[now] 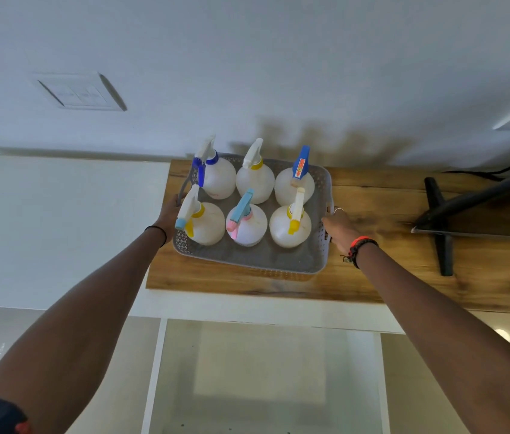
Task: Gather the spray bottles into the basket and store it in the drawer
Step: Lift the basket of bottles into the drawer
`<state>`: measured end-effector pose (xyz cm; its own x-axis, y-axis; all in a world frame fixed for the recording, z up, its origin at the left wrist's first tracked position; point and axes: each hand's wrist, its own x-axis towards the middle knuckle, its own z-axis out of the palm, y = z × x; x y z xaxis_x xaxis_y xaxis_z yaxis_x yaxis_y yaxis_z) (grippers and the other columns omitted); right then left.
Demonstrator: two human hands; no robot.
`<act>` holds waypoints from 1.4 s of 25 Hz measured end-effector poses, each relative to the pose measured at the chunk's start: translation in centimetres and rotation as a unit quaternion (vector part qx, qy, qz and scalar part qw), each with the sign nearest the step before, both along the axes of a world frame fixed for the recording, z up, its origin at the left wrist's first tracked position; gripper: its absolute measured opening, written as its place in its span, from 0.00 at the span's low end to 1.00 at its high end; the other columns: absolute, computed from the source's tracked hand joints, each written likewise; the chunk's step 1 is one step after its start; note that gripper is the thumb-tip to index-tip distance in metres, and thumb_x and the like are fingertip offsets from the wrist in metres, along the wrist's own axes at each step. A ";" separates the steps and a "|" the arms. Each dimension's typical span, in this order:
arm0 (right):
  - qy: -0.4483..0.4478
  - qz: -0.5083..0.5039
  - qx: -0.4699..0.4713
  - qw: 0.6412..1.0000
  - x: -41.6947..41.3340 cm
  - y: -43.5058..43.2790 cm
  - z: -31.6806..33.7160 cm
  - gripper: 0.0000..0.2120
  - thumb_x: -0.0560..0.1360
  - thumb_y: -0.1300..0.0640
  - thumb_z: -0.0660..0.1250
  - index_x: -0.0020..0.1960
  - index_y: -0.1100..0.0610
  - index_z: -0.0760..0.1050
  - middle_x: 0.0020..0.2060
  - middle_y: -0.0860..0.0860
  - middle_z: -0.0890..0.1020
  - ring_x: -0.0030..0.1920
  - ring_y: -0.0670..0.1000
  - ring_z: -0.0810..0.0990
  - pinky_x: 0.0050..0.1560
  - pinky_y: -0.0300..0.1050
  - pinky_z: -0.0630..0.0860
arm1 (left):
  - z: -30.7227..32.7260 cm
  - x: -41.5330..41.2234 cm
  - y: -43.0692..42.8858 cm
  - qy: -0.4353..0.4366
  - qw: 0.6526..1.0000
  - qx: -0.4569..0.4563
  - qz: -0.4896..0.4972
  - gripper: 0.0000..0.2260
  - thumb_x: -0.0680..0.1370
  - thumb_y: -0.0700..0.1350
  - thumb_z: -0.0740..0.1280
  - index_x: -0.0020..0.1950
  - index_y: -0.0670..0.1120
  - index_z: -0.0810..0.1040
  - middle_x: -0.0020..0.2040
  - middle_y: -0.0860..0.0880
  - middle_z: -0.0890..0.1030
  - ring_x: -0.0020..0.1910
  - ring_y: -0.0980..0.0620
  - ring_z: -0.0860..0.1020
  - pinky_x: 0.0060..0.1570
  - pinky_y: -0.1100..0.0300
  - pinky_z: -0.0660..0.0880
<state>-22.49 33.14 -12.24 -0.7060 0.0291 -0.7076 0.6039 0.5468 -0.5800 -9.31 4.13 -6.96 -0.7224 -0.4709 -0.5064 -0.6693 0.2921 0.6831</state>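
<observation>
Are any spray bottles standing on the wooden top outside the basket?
No: all six spray bottles stand inside the grey basket, none beside it.

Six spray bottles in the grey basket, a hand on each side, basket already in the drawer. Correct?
One thing is off: the head view shows the grey basket on the wooden top, not in the drawer below it. The rest holds: six spray bottles stand in it, with the left hand and right hand gripping its sides.

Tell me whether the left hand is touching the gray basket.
Touching. The head view shows the left hand gripping the basket at its left handle, with no gap between them.
</observation>
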 end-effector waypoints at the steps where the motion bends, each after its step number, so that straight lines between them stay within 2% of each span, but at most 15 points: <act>1: 0.006 0.005 0.012 1.000 0.1 0.0 -0.1 0.18 0.79 0.63 0.53 0.68 0.63 0.66 0.56 0.58 0.75 0.52 0.56 0.74 0.50 0.50 0.74 | 0.1 0.1 0.0 0.008 1.000 -0.002 0.001 0.22 0.80 0.30 0.55 0.74 0.36 0.59 0.65 0.40 0.72 0.56 0.44 0.75 0.52 0.69 0.73; 3: 0.013 0.008 0.024 1.000 0.2 0.0 -0.4 0.19 0.80 0.64 0.52 0.70 0.63 0.65 0.60 0.59 0.73 0.52 0.54 0.71 0.50 0.47 0.70 | -0.1 0.5 -0.2 0.011 1.000 -0.007 -0.005 0.21 0.80 0.31 0.56 0.74 0.35 0.59 0.67 0.35 0.71 0.62 0.42 0.71 0.61 0.59 0.70; 5: 0.010 -0.008 0.019 1.000 0.7 0.1 -0.4 0.18 0.80 0.64 0.52 0.69 0.63 0.65 0.63 0.58 0.72 0.54 0.55 0.71 0.51 0.47 0.69 | -0.5 1.0 -0.4 0.003 1.000 -0.002 -0.001 0.21 0.81 0.33 0.57 0.73 0.35 0.61 0.61 0.37 0.75 0.57 0.49 0.68 0.52 0.65 0.72; 7: 0.003 -0.026 0.011 1.000 1.5 0.4 -0.4 0.14 0.80 0.64 0.52 0.64 0.60 0.67 0.57 0.56 0.71 0.53 0.55 0.71 0.51 0.47 0.69 | -0.6 1.7 -0.2 -0.001 1.000 0.011 0.014 0.21 0.81 0.35 0.58 0.73 0.37 0.62 0.65 0.35 0.73 0.56 0.49 0.69 0.49 0.65 0.70; 9: -0.002 -0.035 0.017 0.999 2.6 0.8 -0.4 0.08 0.80 0.64 0.52 0.56 0.57 0.66 0.53 0.55 0.70 0.50 0.55 0.70 0.49 0.47 0.70 | -0.4 2.6 0.1 -0.002 1.000 0.022 0.022 0.21 0.80 0.36 0.60 0.74 0.40 0.63 0.68 0.35 0.71 0.61 0.41 0.72 0.51 0.62 0.69; 11: 0.001 -0.034 0.026 0.999 4.1 1.5 -0.4 0.06 0.79 0.65 0.52 0.53 0.57 0.65 0.50 0.55 0.70 0.48 0.55 0.69 0.46 0.46 0.69 | -0.4 3.6 0.4 0.002 0.999 0.041 0.033 0.21 0.80 0.37 0.60 0.74 0.40 0.63 0.66 0.35 0.72 0.66 0.38 0.71 0.54 0.57 0.69; 13: 0.010 -0.036 0.030 0.999 5.9 2.3 -0.4 0.04 0.79 0.65 0.53 0.49 0.58 0.65 0.45 0.55 0.70 0.45 0.55 0.70 0.42 0.46 0.68 | -0.1 5.1 1.0 -0.003 0.996 0.065 0.060 0.21 0.80 0.36 0.60 0.73 0.40 0.64 0.62 0.36 0.74 0.63 0.38 0.73 0.54 0.54 0.70; 16: 0.018 -0.032 0.036 0.999 8.6 3.6 -0.1 0.11 0.78 0.66 0.53 0.41 0.54 0.65 0.36 0.52 0.70 0.35 0.51 0.70 0.31 0.42 0.66 | 0.1 7.8 1.9 -0.018 0.993 0.081 0.081 0.20 0.79 0.36 0.62 0.71 0.39 0.67 0.63 0.34 0.75 0.61 0.37 0.75 0.54 0.53 0.72; 18: 0.022 -0.024 0.041 0.999 10.6 4.7 0.4 0.14 0.78 0.67 0.52 0.38 0.53 0.65 0.34 0.51 0.69 0.35 0.53 0.71 0.30 0.42 0.64 | 0.1 9.9 2.6 -0.022 0.993 0.086 0.076 0.19 0.79 0.37 0.62 0.71 0.40 0.68 0.61 0.35 0.76 0.58 0.39 0.76 0.54 0.52 0.73; 20: 0.025 -0.021 0.049 0.998 12.8 5.8 0.9 0.10 0.77 0.67 0.53 0.48 0.57 0.71 0.35 0.52 0.71 0.43 0.55 0.73 0.30 0.41 0.65 | 0.1 12.1 3.5 -0.025 0.992 0.095 0.078 0.19 0.79 0.37 0.62 0.71 0.40 0.68 0.57 0.39 0.77 0.54 0.44 0.75 0.52 0.54 0.73; 22: 0.018 -0.028 0.048 0.998 15.1 7.0 1.3 0.13 0.78 0.67 0.55 0.59 0.62 0.72 0.43 0.56 0.75 0.48 0.57 0.74 0.35 0.42 0.69 | 0.2 14.2 4.5 -0.029 0.991 0.100 0.086 0.19 0.80 0.37 0.61 0.71 0.41 0.69 0.59 0.40 0.77 0.54 0.45 0.75 0.52 0.54 0.74; 26: 0.003 -0.036 0.037 0.999 19.4 9.2 1.8 0.07 0.77 0.65 0.56 0.48 0.60 0.72 0.49 0.60 0.75 0.48 0.57 0.74 0.44 0.48 0.69 | 0.4 18.6 6.4 -0.044 0.987 0.103 0.118 0.19 0.79 0.34 0.59 0.69 0.42 0.72 0.62 0.38 0.78 0.61 0.38 0.76 0.61 0.45 0.75; 29: 0.007 -0.035 0.023 0.999 22.6 10.8 1.8 0.16 0.77 0.64 0.56 0.63 0.60 0.73 0.51 0.61 0.77 0.49 0.58 0.75 0.45 0.48 0.70 | 0.5 22.0 7.7 -0.054 0.984 0.109 0.128 0.18 0.77 0.33 0.61 0.67 0.42 0.74 0.61 0.38 0.79 0.60 0.38 0.77 0.62 0.42 0.75; 31: 0.005 -0.033 0.034 0.999 24.7 11.7 1.7 0.18 0.77 0.64 0.57 0.66 0.60 0.73 0.54 0.63 0.78 0.50 0.59 0.76 0.45 0.47 0.70 | 0.4 24.1 8.5 -0.059 0.984 0.109 0.128 0.17 0.77 0.34 0.61 0.66 0.42 0.76 0.60 0.39 0.80 0.59 0.39 0.78 0.61 0.42 0.75; 35: -0.010 -0.033 0.040 0.999 28.3 13.2 1.3 0.19 0.77 0.64 0.57 0.66 0.59 0.72 0.49 0.60 0.78 0.47 0.58 0.75 0.38 0.44 0.69 | -0.3 28.1 9.7 -0.072 0.983 0.106 0.129 0.17 0.77 0.34 0.62 0.64 0.43 0.78 0.58 0.39 0.81 0.57 0.39 0.79 0.59 0.42 0.76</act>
